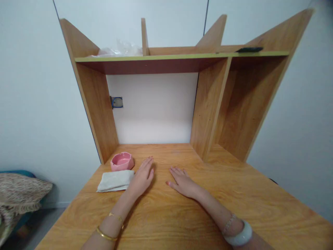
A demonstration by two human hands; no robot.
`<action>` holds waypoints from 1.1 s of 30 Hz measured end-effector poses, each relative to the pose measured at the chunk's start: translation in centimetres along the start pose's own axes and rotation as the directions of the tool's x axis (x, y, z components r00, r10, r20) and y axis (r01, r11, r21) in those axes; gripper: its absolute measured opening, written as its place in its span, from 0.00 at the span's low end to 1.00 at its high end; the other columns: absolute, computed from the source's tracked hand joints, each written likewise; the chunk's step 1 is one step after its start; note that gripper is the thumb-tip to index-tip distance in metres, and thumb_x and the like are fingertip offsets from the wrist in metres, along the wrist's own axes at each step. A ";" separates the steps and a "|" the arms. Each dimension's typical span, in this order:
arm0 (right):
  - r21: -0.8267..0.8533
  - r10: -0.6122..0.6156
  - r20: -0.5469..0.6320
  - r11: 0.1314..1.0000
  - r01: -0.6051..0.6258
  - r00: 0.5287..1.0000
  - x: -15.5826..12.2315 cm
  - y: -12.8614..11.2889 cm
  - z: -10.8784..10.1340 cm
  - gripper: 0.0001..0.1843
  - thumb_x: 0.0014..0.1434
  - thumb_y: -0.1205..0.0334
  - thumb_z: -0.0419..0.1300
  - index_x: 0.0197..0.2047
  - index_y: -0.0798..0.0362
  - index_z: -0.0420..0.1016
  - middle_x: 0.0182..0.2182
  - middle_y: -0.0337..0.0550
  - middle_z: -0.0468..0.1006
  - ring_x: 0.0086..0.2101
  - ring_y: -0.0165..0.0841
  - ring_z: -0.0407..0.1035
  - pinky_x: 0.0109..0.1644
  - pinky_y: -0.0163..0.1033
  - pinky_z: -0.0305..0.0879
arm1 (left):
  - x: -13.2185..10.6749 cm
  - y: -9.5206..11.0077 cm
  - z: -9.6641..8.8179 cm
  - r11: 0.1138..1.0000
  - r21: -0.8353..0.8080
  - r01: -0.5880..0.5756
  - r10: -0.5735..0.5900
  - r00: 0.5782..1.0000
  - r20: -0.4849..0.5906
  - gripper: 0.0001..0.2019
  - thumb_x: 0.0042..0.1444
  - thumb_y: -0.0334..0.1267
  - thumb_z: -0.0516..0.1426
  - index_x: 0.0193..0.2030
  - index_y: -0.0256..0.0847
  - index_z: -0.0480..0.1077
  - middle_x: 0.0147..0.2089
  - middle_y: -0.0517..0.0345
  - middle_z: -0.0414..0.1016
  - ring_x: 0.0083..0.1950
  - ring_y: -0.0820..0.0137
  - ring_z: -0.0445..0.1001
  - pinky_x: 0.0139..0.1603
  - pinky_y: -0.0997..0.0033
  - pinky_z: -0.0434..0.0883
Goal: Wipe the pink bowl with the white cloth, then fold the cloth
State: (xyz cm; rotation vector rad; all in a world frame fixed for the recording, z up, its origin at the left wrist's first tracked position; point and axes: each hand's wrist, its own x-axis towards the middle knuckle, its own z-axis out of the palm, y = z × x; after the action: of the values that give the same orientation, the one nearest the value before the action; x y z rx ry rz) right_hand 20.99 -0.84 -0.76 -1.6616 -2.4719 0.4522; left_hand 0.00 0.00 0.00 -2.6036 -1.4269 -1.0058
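Note:
My left hand (pixel 142 176) is open over the wooden desk (pixel 166 215), its fingers stretched forward and holding nothing. Just left of it lies a folded white cloth (pixel 116 181), whose right edge meets the side of the hand; I cannot tell if they touch. Behind the cloth stands a pink ashtray (pixel 122 161) with notches in its rim, and nothing shows inside it. My right hand (pixel 183 182) rests palm down on the desk, open, with the thumb spread toward the left hand and nothing in its grasp.
A wooden shelf unit (pixel 156 58) rises from the back of the desk. Clear plastic bags (pixel 121 49) lie on its upper left shelf, and a dark flat object (pixel 249 49) on the right. An open wall socket box (pixel 117 102) shows wires. A fringed woven cover (pixel 20 191) hangs at far left.

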 end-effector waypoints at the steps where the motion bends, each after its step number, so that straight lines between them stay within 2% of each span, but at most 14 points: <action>1: 0.002 0.001 0.000 1.000 -0.001 1.000 0.0 0.0 0.0 0.43 0.55 0.38 0.37 0.62 0.64 0.44 0.62 0.52 0.42 0.60 0.42 0.35 0.60 0.50 0.31 | 0.3 -0.5 -0.3 1.000 0.014 -0.001 0.002 0.997 -0.078 0.21 0.57 0.35 0.41 0.56 0.31 0.55 0.59 0.45 0.58 0.61 0.69 0.52 0.60 0.64 0.53; 4: 0.009 -0.001 0.001 1.000 0.001 1.000 -0.1 0.0 -0.1 0.43 0.54 0.38 0.37 0.62 0.63 0.44 0.62 0.53 0.43 0.60 0.43 0.35 0.60 0.50 0.31 | 0.8 -2.4 -1.6 0.995 0.082 0.064 -0.039 0.959 -0.280 0.21 0.55 0.33 0.42 0.55 0.32 0.56 0.57 0.45 0.59 0.60 0.66 0.55 0.59 0.60 0.54; 6: 0.010 -0.001 0.004 1.000 0.001 1.000 -0.1 0.0 -0.1 0.43 0.54 0.38 0.37 0.62 0.63 0.44 0.62 0.53 0.42 0.60 0.43 0.35 0.60 0.49 0.31 | 0.8 -3.7 -2.6 0.975 0.147 0.169 -0.103 0.920 -0.377 0.20 0.53 0.32 0.43 0.53 0.32 0.59 0.57 0.44 0.60 0.60 0.63 0.55 0.59 0.57 0.54; 9: 0.002 0.004 0.009 1.000 -0.004 1.000 0.0 -0.1 -0.1 0.43 0.54 0.38 0.37 0.62 0.64 0.44 0.62 0.53 0.41 0.60 0.43 0.35 0.60 0.49 0.30 | 0.4 -5.5 -4.0 0.916 0.204 0.344 -0.222 0.861 -0.457 0.19 0.51 0.33 0.46 0.50 0.30 0.62 0.56 0.42 0.61 0.59 0.58 0.56 0.58 0.55 0.54; 11: -0.002 0.003 0.015 1.000 -0.003 1.000 0.0 0.0 -0.1 0.43 0.54 0.38 0.37 0.62 0.64 0.43 0.62 0.53 0.41 0.60 0.43 0.35 0.60 0.49 0.30 | 0.2 -6.5 -4.8 0.883 0.184 0.433 -0.298 0.817 -0.494 0.20 0.50 0.34 0.47 0.49 0.29 0.63 0.55 0.41 0.62 0.59 0.57 0.55 0.58 0.54 0.53; 13: -0.005 0.002 0.023 1.000 -0.002 1.000 0.0 0.0 -0.2 0.43 0.54 0.38 0.37 0.62 0.64 0.43 0.62 0.53 0.41 0.60 0.43 0.35 0.60 0.49 0.31 | 0.1 -7.5 -5.2 0.853 0.091 0.514 -0.407 0.764 -0.501 0.21 0.49 0.34 0.47 0.49 0.29 0.63 0.54 0.40 0.62 0.59 0.57 0.56 0.59 0.55 0.52; 15: -0.010 0.003 0.028 1.000 -0.003 1.000 0.0 -0.1 -0.4 0.43 0.54 0.38 0.38 0.62 0.64 0.43 0.62 0.53 0.41 0.60 0.43 0.35 0.60 0.50 0.31 | 0.1 -8.4 -5.3 0.793 -0.112 0.598 -0.574 0.674 -0.464 0.22 0.47 0.34 0.48 0.49 0.26 0.62 0.54 0.38 0.62 0.59 0.57 0.56 0.59 0.58 0.52; 17: -0.031 0.001 0.029 1.000 0.000 1.000 -0.1 -0.3 -0.7 0.42 0.55 0.40 0.39 0.62 0.63 0.45 0.61 0.54 0.43 0.60 0.44 0.35 0.60 0.52 0.31 | 0.1 -9.1 -5.1 0.695 -0.324 0.642 -0.717 0.583 -0.382 0.23 0.45 0.33 0.50 0.49 0.25 0.63 0.53 0.37 0.63 0.58 0.57 0.58 0.58 0.61 0.54; 19: -0.062 -0.019 0.018 0.998 0.020 1.000 -0.1 -1.1 -1.2 0.40 0.55 0.41 0.42 0.61 0.62 0.48 0.61 0.55 0.46 0.59 0.46 0.35 0.59 0.54 0.30 | 0.1 -9.7 -4.8 0.621 -0.442 0.648 -0.783 0.540 -0.309 0.22 0.43 0.32 0.50 0.47 0.27 0.64 0.50 0.38 0.67 0.54 0.57 0.63 0.54 0.62 0.60; 23: -0.106 -0.180 -0.053 0.979 0.174 0.982 0.1 -4.9 -2.0 0.32 0.54 0.47 0.49 0.57 0.59 0.56 0.59 0.55 0.52 0.58 0.45 0.42 0.58 0.55 0.35 | -0.1 -10.5 -4.3 0.549 -0.550 0.629 -0.824 0.517 -0.230 0.18 0.41 0.31 0.49 0.42 0.32 0.67 0.39 0.48 0.74 0.43 0.62 0.72 0.41 0.68 0.68; 27: -0.203 -0.450 -0.188 0.888 0.413 0.873 0.8 -10.6 -2.0 0.26 0.51 0.49 0.54 0.49 0.58 0.65 0.51 0.54 0.65 0.51 0.42 0.55 0.54 0.49 0.50 | -0.4 -10.9 -4.1 0.479 -0.660 0.579 -0.842 0.515 -0.160 0.15 0.41 0.32 0.49 0.38 0.34 0.68 0.33 0.53 0.74 0.35 0.68 0.73 0.34 0.74 0.68; 30: -0.306 -0.546 -0.215 0.825 0.475 0.810 1.9 -14.6 -1.0 0.23 0.51 0.50 0.56 0.44 0.59 0.68 0.43 0.53 0.70 0.44 0.40 0.61 0.47 0.46 0.57 | -0.6 -11.0 -4.1 0.439 -0.716 0.542 -0.839 0.532 -0.112 0.13 0.42 0.34 0.49 0.35 0.35 0.68 0.29 0.55 0.73 0.31 0.70 0.72 0.32 0.75 0.68; 33: -0.407 -0.604 -0.209 0.769 0.493 0.769 3.3 -17.1 0.4 0.19 0.52 0.53 0.57 0.40 0.61 0.70 0.39 0.52 0.72 0.42 0.38 0.62 0.43 0.43 0.59 | -0.8 -10.8 -4.3 0.414 -0.744 0.524 -0.834 0.547 -0.078 0.10 0.41 0.34 0.49 0.31 0.36 0.67 0.25 0.58 0.72 0.27 0.71 0.70 0.30 0.74 0.67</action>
State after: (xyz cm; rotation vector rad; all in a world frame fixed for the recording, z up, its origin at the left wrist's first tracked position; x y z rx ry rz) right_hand 4.47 -3.85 4.05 -0.8702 -2.6892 -0.3115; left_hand -10.80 4.39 -0.08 -1.6350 -2.4124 -2.4071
